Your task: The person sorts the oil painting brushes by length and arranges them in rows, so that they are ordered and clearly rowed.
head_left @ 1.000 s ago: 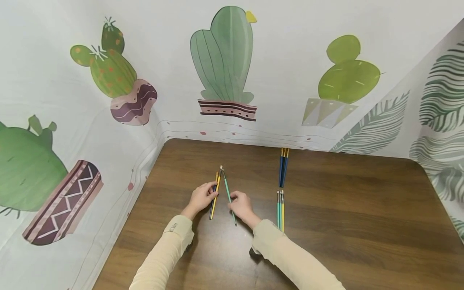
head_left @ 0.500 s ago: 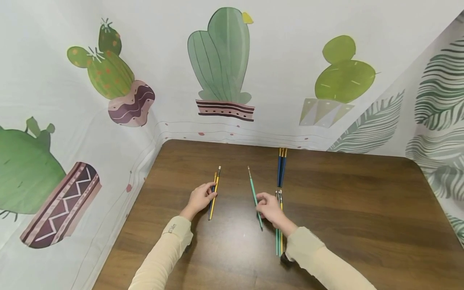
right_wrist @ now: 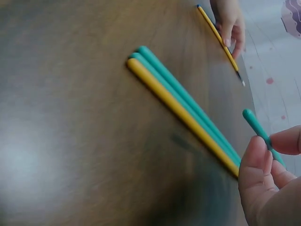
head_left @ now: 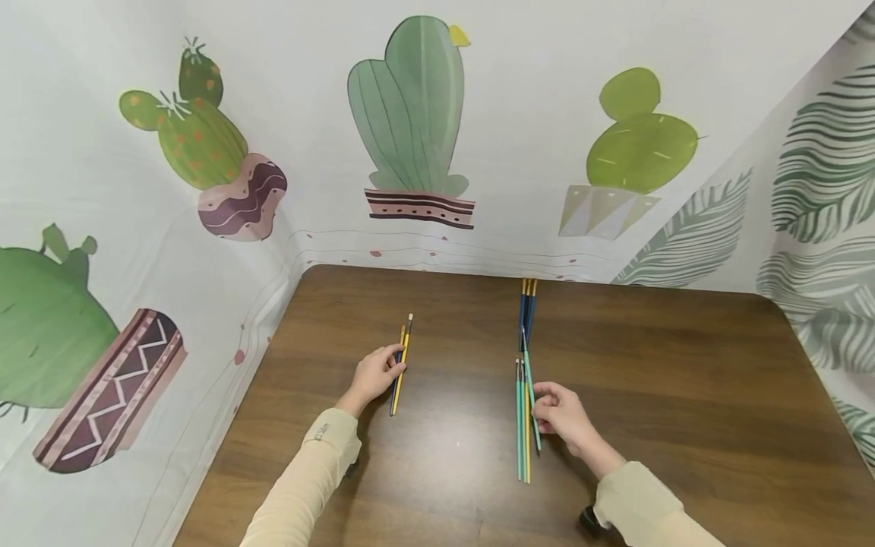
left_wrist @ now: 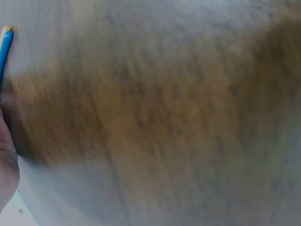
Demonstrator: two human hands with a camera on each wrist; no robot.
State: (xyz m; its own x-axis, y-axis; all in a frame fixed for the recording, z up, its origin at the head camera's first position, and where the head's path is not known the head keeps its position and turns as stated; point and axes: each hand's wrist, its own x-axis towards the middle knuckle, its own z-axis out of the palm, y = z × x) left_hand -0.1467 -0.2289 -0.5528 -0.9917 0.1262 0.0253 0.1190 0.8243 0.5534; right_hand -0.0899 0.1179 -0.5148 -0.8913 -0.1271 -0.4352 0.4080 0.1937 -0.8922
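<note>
In the head view my left hand [head_left: 374,372] holds a yellow paintbrush [head_left: 399,389] and a blue paintbrush [head_left: 394,396] side by side at the table's left. Only the tip of the blue handle [left_wrist: 6,44] and a bit of yellow show at the left wrist view's edge. My right hand [head_left: 563,416] pinches a green paintbrush [head_left: 529,374] between thumb and fingers, its handle end [right_wrist: 254,122] raised in the right wrist view. Just left of it, two green paintbrushes [right_wrist: 176,89] and one yellow paintbrush [right_wrist: 171,101] lie together, bristles toward the wall.
Several blue paintbrushes [head_left: 528,304] lie at the table's back edge, beyond the green and yellow group. A wooden table [head_left: 683,380] carries everything. Behind it hangs a white cloth [head_left: 519,114] printed with cacti and leaves.
My right hand has carried the green paintbrush rightward, from near the left hand to over the green and yellow group. The left hand stays at its two brushes.
</note>
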